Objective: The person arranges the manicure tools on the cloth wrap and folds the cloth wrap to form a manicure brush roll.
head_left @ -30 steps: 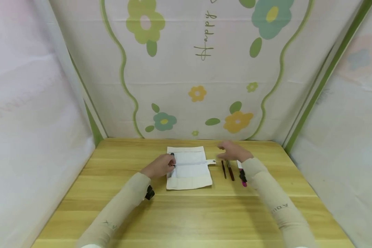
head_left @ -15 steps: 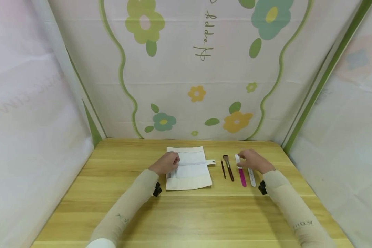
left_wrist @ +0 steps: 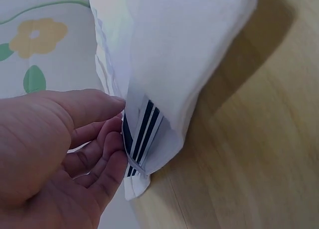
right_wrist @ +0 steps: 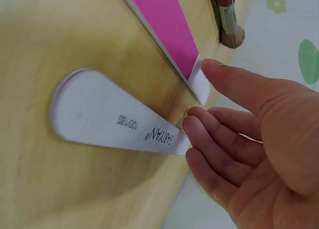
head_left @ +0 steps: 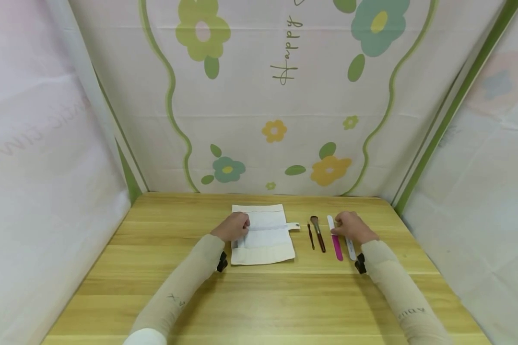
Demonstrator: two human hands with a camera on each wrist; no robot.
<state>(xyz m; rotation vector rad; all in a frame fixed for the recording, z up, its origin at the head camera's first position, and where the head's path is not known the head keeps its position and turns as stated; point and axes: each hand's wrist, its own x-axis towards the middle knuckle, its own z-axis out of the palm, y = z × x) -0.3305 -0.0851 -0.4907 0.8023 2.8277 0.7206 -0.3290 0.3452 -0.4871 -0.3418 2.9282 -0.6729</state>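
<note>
In the head view my left hand (head_left: 234, 226) is at the left edge of an unfolded white cloth pouch (head_left: 267, 239). Its thumb and curled fingers pinch that edge, beside black-and-white striped strips (left_wrist: 144, 134) that show in the pouch's fold. My right hand (head_left: 355, 227) is low over two nail files. Its thumb tip lies by the white end of the pink-and-white nail file (head_left: 337, 247); its fingertips are at the far end of the pale grey nail file (right_wrist: 114, 114), partly hiding it. A visible gap separates thumb and fingers.
A makeup brush (head_left: 318, 234) with a reddish-brown handle and a thin dark tool (head_left: 311, 236) lie between the pouch and the files. The pouch's snap strap (head_left: 293, 225) points right. Flowered cloth walls (head_left: 241, 96) enclose the wooden table (head_left: 259, 297) at back and sides.
My right hand has moved right and down from above the brush to the nail files, shifting only slightly in the last half second. The left hand has edged right along the pouch.
</note>
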